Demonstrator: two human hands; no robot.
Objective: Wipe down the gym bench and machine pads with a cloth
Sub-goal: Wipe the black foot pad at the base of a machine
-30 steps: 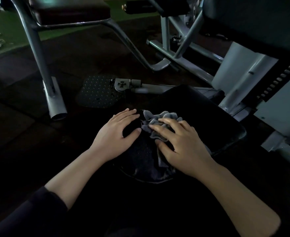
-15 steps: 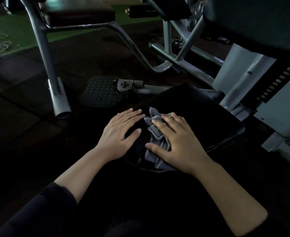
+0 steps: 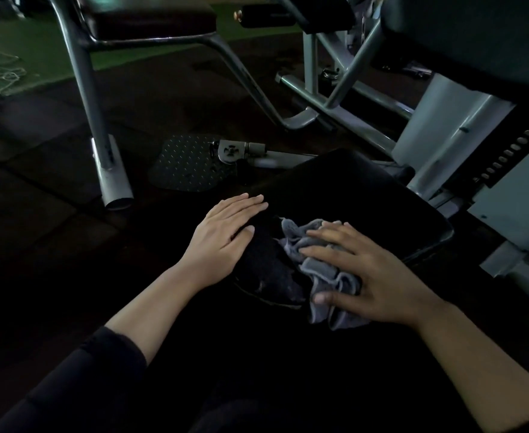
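Both hands lie on the black padded seat pad point(image 3: 366, 201) that fills the centre right of the frame. The right hand point(image 3: 378, 273) is spread palm down on a crumpled grey cloth point(image 3: 322, 267), fingers straight and fanned toward the upper left, thumb stretched along the cloth's near edge; it presses the cloth flat against the pad rather than gripping it. The cloth bunches out from under the fingers and hangs a little over the pad's near rim. The left hand point(image 3: 225, 235) rests just left of the cloth, apart from it, flat on the pad's left edge with fingers together and pointing to the upper right, holding nothing. Both forearms reach in from the lower corners, and the left one ends in a dark sleeve point(image 3: 78, 379) at the lower left. Beyond the pad, near frame centre, a black dotted footplate point(image 3: 188, 167) lies on the dark floor. A grey steel-framed bench with a dark cushion point(image 3: 150, 17) stands at the upper left, and pale grey machine frames point(image 3: 444, 135) fill the upper right.
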